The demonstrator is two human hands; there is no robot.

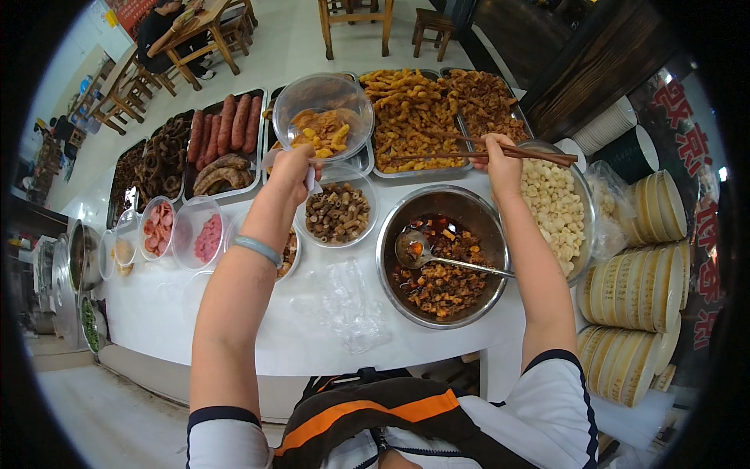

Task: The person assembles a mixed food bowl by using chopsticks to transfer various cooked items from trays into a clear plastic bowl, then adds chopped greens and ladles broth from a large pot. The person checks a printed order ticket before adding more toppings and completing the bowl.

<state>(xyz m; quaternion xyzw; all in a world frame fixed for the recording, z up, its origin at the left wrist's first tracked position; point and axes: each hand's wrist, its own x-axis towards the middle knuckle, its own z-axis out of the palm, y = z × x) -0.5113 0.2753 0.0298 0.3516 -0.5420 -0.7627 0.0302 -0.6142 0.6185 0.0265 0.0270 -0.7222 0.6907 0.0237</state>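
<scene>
Your left hand (293,173) is clamped on the rim of a clear plastic bowl (322,105), held up and tilted toward you over the food trays. The bowl holds orange-yellow fried pieces (322,129), piled on its lower side. A pale blue band (257,250) sits on that wrist.

Your right hand (498,162) is closed on a pair of brown chopsticks (476,148). They run left across the tray of golden fried strips (410,117); tips end over that tray, just right of the bowl. Can't tell if the tips touch the food.

Below your hands on the white worktop (234,336):
- steel mixing bowl (441,254) of dark chopped pieces in brown sauce, with a metal ladle (426,252) resting in it, handle pointing right
- steel bowl of white round pieces (555,207) just right of it, under your right forearm
- clear bowl of brown tube-shaped pieces (337,213) between your arms
- crumpled clear plastic bags (348,301) near the front edge

Left side: tray of red sausages (226,125), tray of dark ring-shaped pieces (160,160), small clear bowls of sliced pink meat (158,227) and minced pink meat (207,237).

Right edge: stacks of pale yellow paper bowls (637,289) lying on their sides.

Far background: wooden tables and stools (355,23), a person seated at top left.
</scene>
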